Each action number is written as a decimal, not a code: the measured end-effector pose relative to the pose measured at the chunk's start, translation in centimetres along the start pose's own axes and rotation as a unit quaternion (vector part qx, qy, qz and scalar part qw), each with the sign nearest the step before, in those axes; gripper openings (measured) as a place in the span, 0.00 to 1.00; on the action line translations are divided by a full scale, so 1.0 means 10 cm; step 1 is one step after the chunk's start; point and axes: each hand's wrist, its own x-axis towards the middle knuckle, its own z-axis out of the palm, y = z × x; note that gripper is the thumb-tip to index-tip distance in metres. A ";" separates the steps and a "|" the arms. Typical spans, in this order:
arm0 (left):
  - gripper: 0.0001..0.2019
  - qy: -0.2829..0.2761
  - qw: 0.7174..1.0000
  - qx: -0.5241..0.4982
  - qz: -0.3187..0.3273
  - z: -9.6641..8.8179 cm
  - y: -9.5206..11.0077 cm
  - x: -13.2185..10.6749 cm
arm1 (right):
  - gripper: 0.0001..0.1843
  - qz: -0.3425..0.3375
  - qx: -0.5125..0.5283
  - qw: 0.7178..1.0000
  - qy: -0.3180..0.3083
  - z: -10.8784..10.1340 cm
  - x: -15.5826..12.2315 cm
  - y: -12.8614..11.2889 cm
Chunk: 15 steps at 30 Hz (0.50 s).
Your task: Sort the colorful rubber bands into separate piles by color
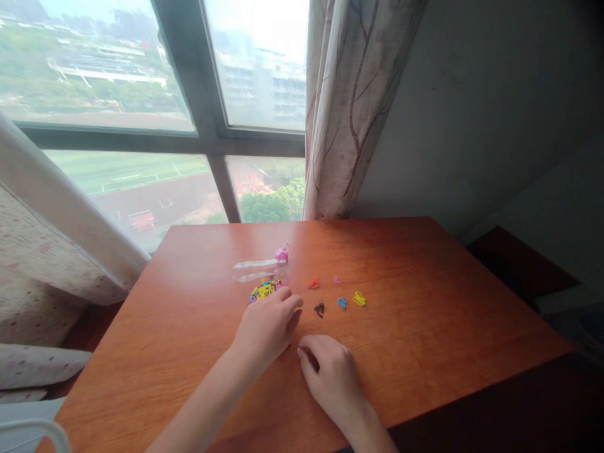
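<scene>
My left hand (274, 314) reaches over the near right edge of a pile of small multicoloured rubber bands (265, 289), hiding part of it. Its fingers are curled together, and whatever they may hold is hidden. Lower and to the right, my right hand (329, 365) rests by the table with thumb and forefinger pinched; I cannot make out anything between them. Right of the pile lie small sorted groups: red bands (314, 284), dark bands (319, 308), blue bands (342, 303), yellow bands (359, 299) and a pink band (336, 279).
Behind the pile a clear plastic container (255, 270) lies on its side by a pink looped cap (282, 253). The brown wooden table (425, 314) meets a window (217, 138) and curtain (353, 107) at its far edge. A white curved rail (42, 428) shows at lower left.
</scene>
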 end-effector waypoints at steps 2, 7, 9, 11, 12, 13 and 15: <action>0.07 0.031 0.999 -0.038 -0.006 0.00 -0.10 -0.20 | 0.08 0.001 -0.003 1.000 -0.006 -0.01 0.01 -0.01; 0.09 0.064 0.991 -0.110 -0.030 0.15 -0.23 -0.69 | 0.07 0.001 -0.014 1.000 -0.025 -0.02 0.05 -0.06; 0.09 0.072 0.989 -0.129 -0.031 0.23 -0.23 -0.82 | 0.06 0.000 -0.016 0.999 -0.033 -0.01 0.08 -0.09; 0.09 0.080 0.986 -0.145 -0.029 0.30 -0.22 -0.91 | 0.06 -0.004 -0.018 0.999 -0.040 0.00 0.11 -0.11; 0.09 0.086 0.985 -0.150 -0.027 0.32 -0.21 -0.93 | 0.06 -0.006 -0.021 0.999 -0.041 0.01 0.12 -0.12; 0.09 0.091 0.984 -0.153 -0.025 0.35 -0.21 -0.95 | 0.06 -0.010 -0.024 0.999 -0.040 0.02 0.13 -0.13; 0.09 0.100 0.983 -0.155 -0.024 0.37 -0.20 -0.96 | 0.06 -0.017 -0.029 0.999 -0.036 0.03 0.14 -0.14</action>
